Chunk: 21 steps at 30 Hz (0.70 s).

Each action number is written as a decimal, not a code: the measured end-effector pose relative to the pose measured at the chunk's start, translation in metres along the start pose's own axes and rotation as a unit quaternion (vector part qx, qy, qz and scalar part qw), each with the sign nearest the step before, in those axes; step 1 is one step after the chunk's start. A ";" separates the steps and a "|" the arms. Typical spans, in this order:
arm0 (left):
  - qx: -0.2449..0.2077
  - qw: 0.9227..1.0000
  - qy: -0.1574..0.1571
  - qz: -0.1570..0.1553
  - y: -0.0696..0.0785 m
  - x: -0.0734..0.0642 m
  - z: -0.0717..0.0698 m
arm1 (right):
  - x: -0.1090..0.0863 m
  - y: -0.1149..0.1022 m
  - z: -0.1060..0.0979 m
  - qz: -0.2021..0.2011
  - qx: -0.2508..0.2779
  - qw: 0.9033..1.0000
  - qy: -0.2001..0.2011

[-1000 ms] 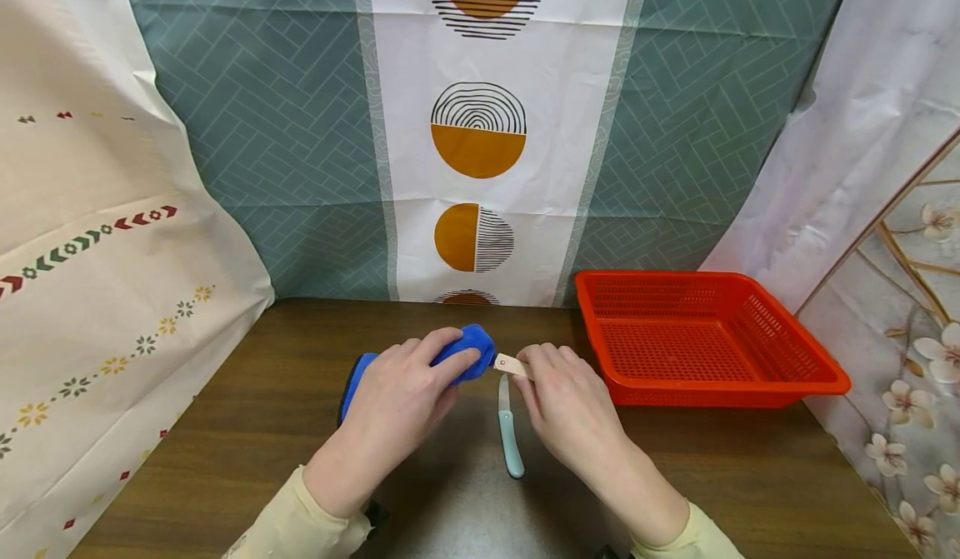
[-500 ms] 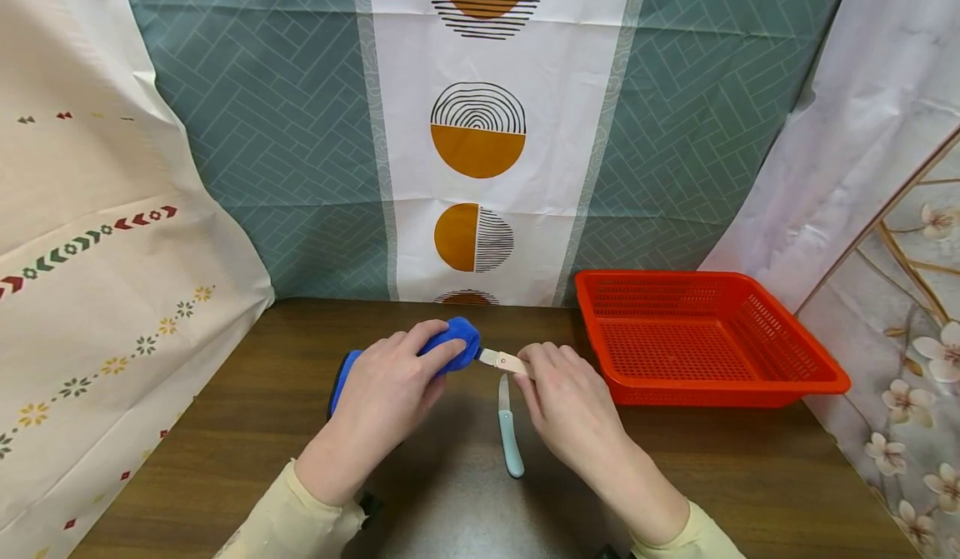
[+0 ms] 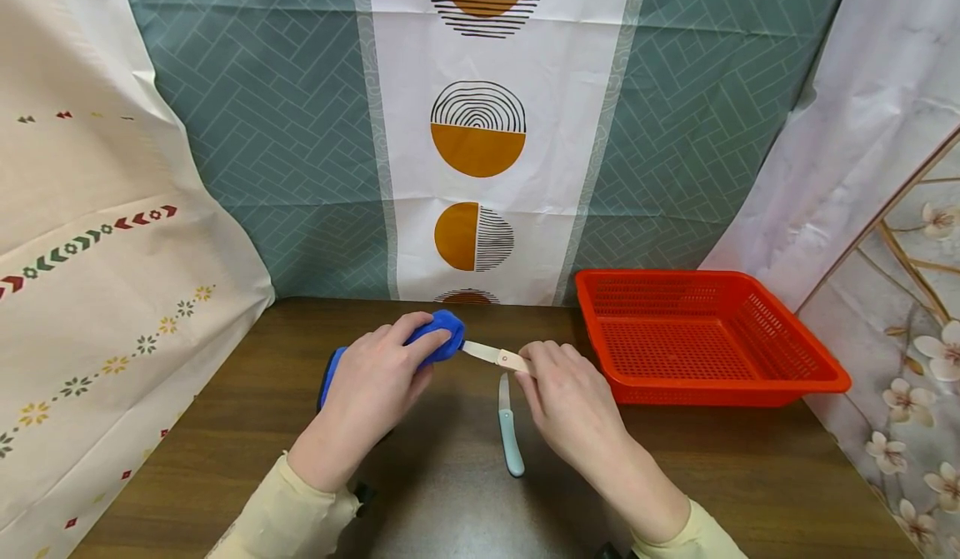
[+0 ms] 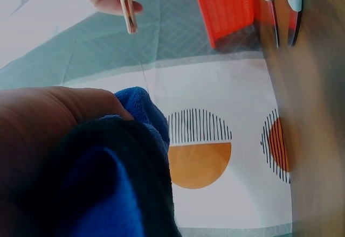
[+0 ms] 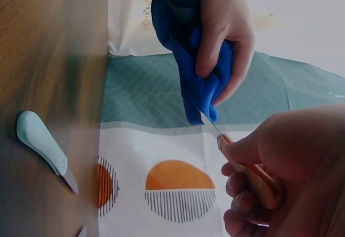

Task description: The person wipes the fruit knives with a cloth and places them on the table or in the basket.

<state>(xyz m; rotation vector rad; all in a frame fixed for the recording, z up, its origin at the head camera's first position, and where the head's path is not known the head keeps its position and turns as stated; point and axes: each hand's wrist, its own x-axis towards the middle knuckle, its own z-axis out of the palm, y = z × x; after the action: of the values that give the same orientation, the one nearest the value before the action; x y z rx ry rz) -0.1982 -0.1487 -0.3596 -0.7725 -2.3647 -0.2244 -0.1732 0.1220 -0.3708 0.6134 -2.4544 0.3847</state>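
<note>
In the head view my left hand (image 3: 375,384) grips a blue cloth (image 3: 444,326), bunched around the tip end of a knife's blade. My right hand (image 3: 573,396) holds that small folding knife (image 3: 513,362) by its cream handle, and the bare part of its blade points left toward the cloth. In the right wrist view the cloth (image 5: 191,81) hangs in folds, with the blade (image 5: 210,123) entering its lower end. Between the hands, a knife with a pale blue handle (image 3: 511,446) lies on the table.
A red perforated plastic basket (image 3: 720,392) stands at the back right of the brown wooden table (image 3: 247,426). Another knife (image 4: 271,5) shows beside the pale blue one in the left wrist view. Patterned cloths (image 3: 300,126) hang around the table.
My left hand and the blue cloth have slid left along the blade, away from the handle, so more blade shows. My right hand has stayed in place with the knife.
</note>
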 end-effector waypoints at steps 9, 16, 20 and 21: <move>0.004 1.000 0.012 -0.003 -0.013 -0.002 0.000 | 0.000 -0.001 -0.001 0.004 -0.001 1.000 0.008; 0.003 1.000 0.020 -0.013 -0.017 -0.002 -0.003 | 0.000 -0.001 0.000 0.024 0.004 1.000 -0.003; 0.000 0.999 0.030 -0.020 -0.016 -0.002 -0.006 | -0.001 -0.001 0.000 0.021 0.003 1.000 -0.006; -0.001 0.999 0.033 -0.020 -0.016 -0.002 -0.006 | -0.002 -0.001 0.000 0.020 0.002 1.000 -0.009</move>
<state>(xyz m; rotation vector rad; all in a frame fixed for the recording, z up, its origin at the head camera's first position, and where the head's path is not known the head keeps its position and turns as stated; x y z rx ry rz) -0.2030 -0.1646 -0.3552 -0.7074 -2.3202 -0.2653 -0.1717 0.1218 -0.3716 0.5718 -2.4871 0.4029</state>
